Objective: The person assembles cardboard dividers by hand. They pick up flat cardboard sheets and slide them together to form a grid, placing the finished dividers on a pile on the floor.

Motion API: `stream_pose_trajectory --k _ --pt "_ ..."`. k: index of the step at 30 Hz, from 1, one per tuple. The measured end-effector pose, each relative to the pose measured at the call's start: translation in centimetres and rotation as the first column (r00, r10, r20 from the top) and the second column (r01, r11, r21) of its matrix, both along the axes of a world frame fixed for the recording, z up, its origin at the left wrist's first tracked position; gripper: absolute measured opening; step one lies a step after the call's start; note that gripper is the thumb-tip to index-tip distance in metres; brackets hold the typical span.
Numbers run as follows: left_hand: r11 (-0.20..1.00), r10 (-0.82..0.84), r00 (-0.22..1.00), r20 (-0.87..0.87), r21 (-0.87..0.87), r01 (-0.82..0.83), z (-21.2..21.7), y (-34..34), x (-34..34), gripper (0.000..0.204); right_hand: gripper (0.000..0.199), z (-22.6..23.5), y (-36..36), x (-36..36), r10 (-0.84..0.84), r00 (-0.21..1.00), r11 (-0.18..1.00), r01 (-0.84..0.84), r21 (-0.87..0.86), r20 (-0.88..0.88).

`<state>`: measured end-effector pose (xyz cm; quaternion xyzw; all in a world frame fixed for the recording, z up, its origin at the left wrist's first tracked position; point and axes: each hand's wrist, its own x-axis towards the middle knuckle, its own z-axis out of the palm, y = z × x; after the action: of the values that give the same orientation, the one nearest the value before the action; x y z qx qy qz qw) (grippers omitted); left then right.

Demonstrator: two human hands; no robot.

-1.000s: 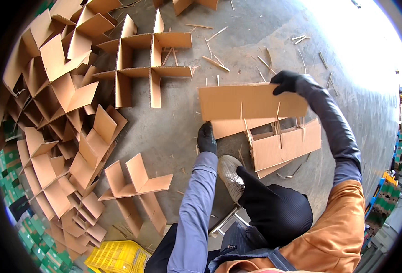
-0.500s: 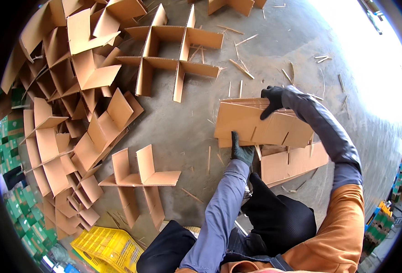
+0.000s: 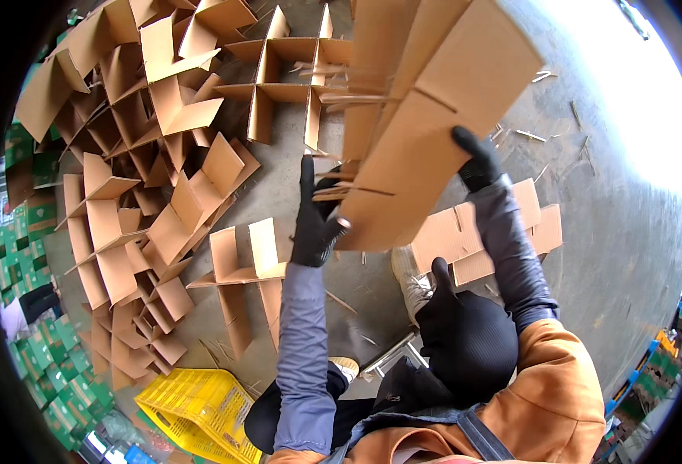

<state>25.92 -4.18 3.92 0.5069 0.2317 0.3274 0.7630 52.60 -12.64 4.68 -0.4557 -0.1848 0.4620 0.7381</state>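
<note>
The cardboard stack (image 3: 426, 135) has moved up from beside your knee and turned from lengthwise to a steep slant; its upper end now leaves the view. Your right hand (image 3: 477, 161) has shifted to the stack's right edge and is clamped on it. Your left hand (image 3: 314, 228), fingers now spread apart, is at the lower left corner; contact cannot be determined. The sheets are flat, brown, matt rectangles with narrow slots. Thin offcut strips (image 3: 360, 99), blurred, project from the left side. Further slotted sheets (image 3: 445, 232) lie on the smooth grey floor (image 3: 611, 193), below your right forearm.
</note>
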Motion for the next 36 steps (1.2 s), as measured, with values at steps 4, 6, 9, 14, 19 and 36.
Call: stream_pose_trajectory --k 4,6,9,14,19,36 --pt "0.895 0.198 0.917 -0.347 0.446 -0.024 3.4 -0.9 -2.2 0.110 0.042 -5.2 -1.0 -7.3 0.077 0.902 0.996 -0.090 -0.010 -0.425" --pt "0.814 0.349 0.842 -0.412 0.578 -0.054 2.3 -0.5 -6.0 0.111 0.056 -3.9 0.0 -9.8 0.103 0.874 0.989 -0.139 -0.041 -0.476" --pt "0.986 0.164 0.906 -0.390 0.074 -0.146 -0.4 -0.7 -13.1 0.105 0.055 -2.5 0.7 -10.0 0.137 0.841 0.983 -0.180 -0.032 -0.523" --pt "0.977 -0.210 0.711 -0.671 -0.162 0.137 0.2 -4.3 -10.9 0.061 0.051 -3.4 0.3 -9.2 0.207 0.833 0.972 -0.234 0.011 -0.514" --pt "0.968 -0.015 0.442 -0.897 0.099 0.233 -0.8 -4.8 -8.5 0.051 0.071 -8.5 -3.7 -7.8 0.445 0.623 0.835 -0.027 -0.550 0.644" --pt "0.739 0.553 0.210 -0.807 0.591 0.324 -8.3 -11.7 -6.9 0.110 0.085 -7.8 -10.5 -12.3 0.324 0.232 0.945 -0.118 -0.304 0.917"
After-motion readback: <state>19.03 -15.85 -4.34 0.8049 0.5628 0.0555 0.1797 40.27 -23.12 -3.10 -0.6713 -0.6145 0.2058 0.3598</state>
